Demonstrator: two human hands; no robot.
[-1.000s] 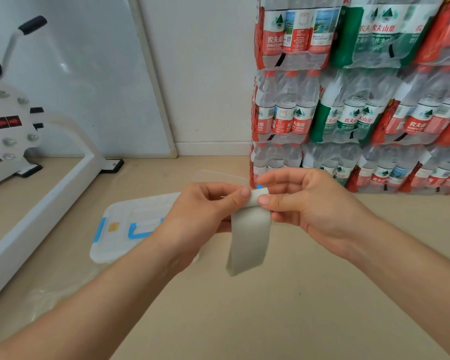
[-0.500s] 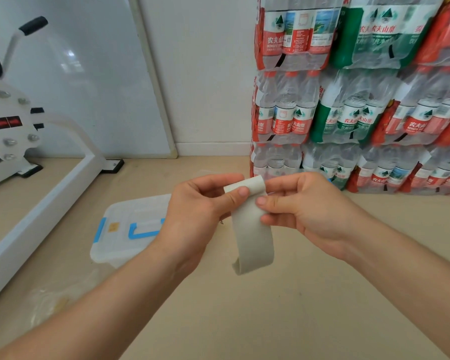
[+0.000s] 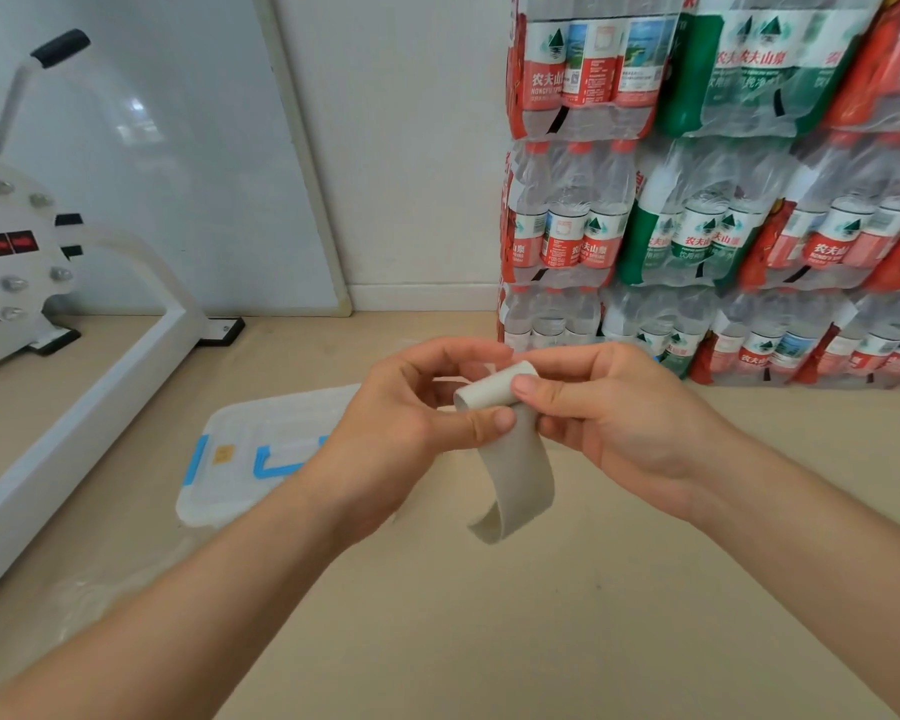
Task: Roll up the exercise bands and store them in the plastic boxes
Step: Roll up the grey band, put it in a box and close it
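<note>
Over floor (image 3: pixel 593 615): band (image 3: pixel 515 459), roll crosswise, tail down, tight between left hand's (image 3: pixel 401 433) and right hand's (image 3: pixel 619 423) fingers (image 3: pixel 479 420).

The exercise band (image 3: pixel 510 459) sits at frame centre, between the left hand (image 3: pixel 401 433) and the right hand (image 3: pixel 619 423). The plastic box (image 3: pixel 245 459) lies on the floor (image 3: pixel 541 615) behind the left hand. The exercise machine (image 3: pixel 74 356) occupies the left edge; stacked water packs (image 3: pixel 723 200) fill the upper right.
</note>
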